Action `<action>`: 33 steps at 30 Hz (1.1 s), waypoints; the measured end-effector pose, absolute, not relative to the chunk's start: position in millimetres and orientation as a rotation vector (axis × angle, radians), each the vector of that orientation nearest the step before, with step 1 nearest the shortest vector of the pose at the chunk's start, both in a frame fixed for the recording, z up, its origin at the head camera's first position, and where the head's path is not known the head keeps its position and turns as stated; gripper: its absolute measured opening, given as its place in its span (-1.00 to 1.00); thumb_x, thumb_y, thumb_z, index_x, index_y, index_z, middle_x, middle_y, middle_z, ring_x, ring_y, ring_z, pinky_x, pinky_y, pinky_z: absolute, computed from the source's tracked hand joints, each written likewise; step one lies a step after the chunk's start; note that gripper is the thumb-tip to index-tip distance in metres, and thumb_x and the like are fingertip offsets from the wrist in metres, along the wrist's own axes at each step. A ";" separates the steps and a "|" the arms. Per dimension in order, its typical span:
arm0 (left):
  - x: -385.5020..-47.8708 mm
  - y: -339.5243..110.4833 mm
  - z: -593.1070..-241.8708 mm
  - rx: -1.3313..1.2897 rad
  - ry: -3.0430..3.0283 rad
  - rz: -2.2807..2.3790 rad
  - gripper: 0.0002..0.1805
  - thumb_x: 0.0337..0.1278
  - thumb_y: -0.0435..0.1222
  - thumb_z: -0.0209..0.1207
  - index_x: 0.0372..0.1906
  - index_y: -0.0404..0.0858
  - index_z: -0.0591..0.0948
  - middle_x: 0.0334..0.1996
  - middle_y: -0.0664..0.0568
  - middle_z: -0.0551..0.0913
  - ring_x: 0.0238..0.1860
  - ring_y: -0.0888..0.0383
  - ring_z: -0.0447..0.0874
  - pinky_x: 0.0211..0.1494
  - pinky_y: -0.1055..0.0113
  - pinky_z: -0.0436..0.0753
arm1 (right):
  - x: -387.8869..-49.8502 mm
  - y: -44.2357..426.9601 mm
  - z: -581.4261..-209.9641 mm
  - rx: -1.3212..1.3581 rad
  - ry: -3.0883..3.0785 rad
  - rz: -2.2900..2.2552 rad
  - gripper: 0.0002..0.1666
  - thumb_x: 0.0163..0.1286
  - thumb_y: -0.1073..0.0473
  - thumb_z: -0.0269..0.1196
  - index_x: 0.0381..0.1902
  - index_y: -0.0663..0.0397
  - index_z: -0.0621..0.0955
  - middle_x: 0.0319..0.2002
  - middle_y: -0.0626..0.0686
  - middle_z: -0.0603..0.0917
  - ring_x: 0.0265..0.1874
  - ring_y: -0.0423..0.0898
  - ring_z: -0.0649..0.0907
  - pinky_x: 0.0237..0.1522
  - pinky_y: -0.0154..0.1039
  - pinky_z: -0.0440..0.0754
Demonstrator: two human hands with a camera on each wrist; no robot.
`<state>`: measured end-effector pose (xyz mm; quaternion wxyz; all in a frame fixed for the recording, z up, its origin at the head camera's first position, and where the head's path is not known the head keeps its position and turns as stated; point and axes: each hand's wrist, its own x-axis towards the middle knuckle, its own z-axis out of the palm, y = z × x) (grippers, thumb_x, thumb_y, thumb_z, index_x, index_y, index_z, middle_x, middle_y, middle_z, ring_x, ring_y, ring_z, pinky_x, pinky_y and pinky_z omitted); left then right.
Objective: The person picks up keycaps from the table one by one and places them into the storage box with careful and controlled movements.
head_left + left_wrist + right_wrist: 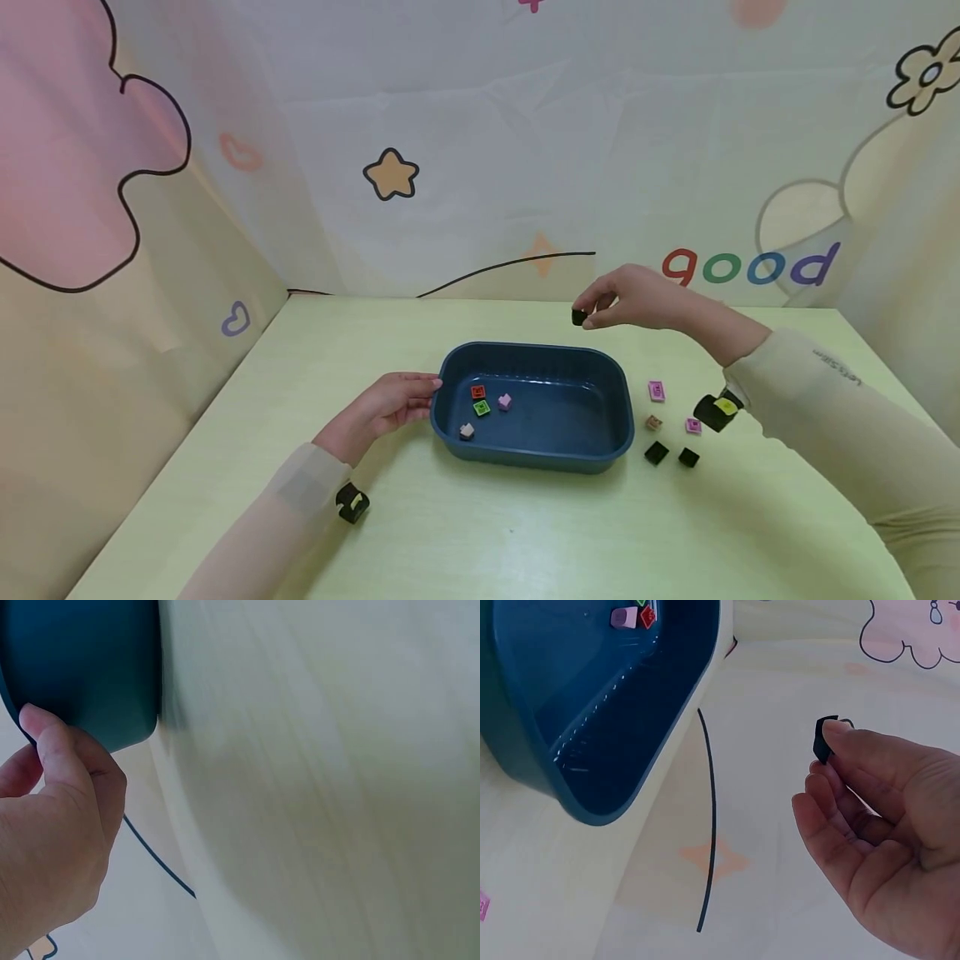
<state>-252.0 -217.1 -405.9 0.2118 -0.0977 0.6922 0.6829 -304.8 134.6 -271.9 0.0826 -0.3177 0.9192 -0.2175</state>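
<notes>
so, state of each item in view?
Blue bin: upright, open-topped, on table
Left hand: holds bin's left end
Held black block: raised off table
Right hand: pinches that block
Red block, green block, pink block, pale block: in bin's left half
Two pink blocks, tan block, two black blocks: on table, right of bin

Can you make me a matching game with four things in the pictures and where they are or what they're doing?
Things
1. Person's right hand
2. Person's left hand
3. Small green square plastic piece
4. Small tan square plastic piece

Places or states
A. On the pale table
B. Pinching a small black plastic piece
C. Inside the dark blue rectangular plastic tub
D. Holding the tub's edge

Pairs: 1-B, 2-D, 3-C, 4-A
</notes>
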 end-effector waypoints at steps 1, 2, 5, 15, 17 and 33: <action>-252.0 -217.0 -405.8 -0.275 1.924 1.897 -0.53 0.55 -0.33 0.05 0.38 -0.52 0.42 -0.49 0.16 0.71 -0.48 0.32 0.67 -0.34 0.58 0.73 | -305.6 132.6 -272.5 -0.958 2.743 -0.644 -0.64 0.37 0.19 0.39 0.06 0.24 0.73 -0.16 0.14 0.80 -0.20 -0.07 0.68 -0.22 -0.27 0.61; -252.0 -216.8 -405.8 -0.277 1.925 1.900 -0.53 0.55 -0.33 0.05 0.38 -0.51 0.42 -0.49 0.16 0.71 -0.48 0.32 0.67 -0.34 0.58 0.73 | -306.3 130.3 -273.1 -0.968 2.740 -0.638 -0.65 0.37 0.19 0.38 0.06 0.24 0.73 -0.16 0.15 0.80 -0.19 -0.06 0.68 -0.21 -0.25 0.61; -252.9 -217.3 -404.7 -0.277 1.928 1.906 -0.53 0.55 -0.33 0.05 0.38 -0.51 0.42 -0.49 0.16 0.71 -0.49 0.33 0.67 -0.34 0.58 0.72 | -309.2 121.2 -275.5 -0.993 2.728 -0.637 -0.66 0.38 0.19 0.37 0.06 0.24 0.73 -0.15 0.15 0.80 -0.18 -0.05 0.70 -0.16 -0.19 0.65; -254.0 -216.2 -406.5 -0.302 1.952 1.891 -0.54 0.54 -0.32 0.06 0.38 -0.48 0.45 -0.44 0.13 0.70 -0.44 0.30 0.66 -0.32 0.58 0.72 | -321.8 89.3 -301.5 -1.024 2.655 -0.647 -0.68 0.38 0.24 0.35 0.04 0.28 0.73 -0.16 0.17 0.81 -0.22 -0.06 0.71 -0.12 -0.19 0.73; -253.7 -216.4 -406.0 -0.299 1.957 1.893 -0.55 0.54 -0.33 0.07 0.37 -0.48 0.46 -0.45 0.13 0.71 -0.45 0.30 0.67 -0.33 0.58 0.72 | -324.7 85.1 -307.0 -1.032 2.646 -0.660 -0.68 0.38 0.25 0.35 0.04 0.28 0.73 -0.15 0.18 0.81 -0.25 -0.09 0.70 -0.14 -0.21 0.73; -254.2 -215.8 -406.8 -0.274 1.942 1.907 -0.55 0.53 -0.35 0.06 0.36 -0.51 0.44 -0.50 0.15 0.70 -0.49 0.33 0.67 -0.35 0.57 0.72 | -333.0 60.7 -330.2 -1.065 2.618 -0.607 -0.69 0.37 0.27 0.36 0.04 0.26 0.74 -0.12 0.18 0.81 -0.21 -0.05 0.69 -0.08 -0.21 0.75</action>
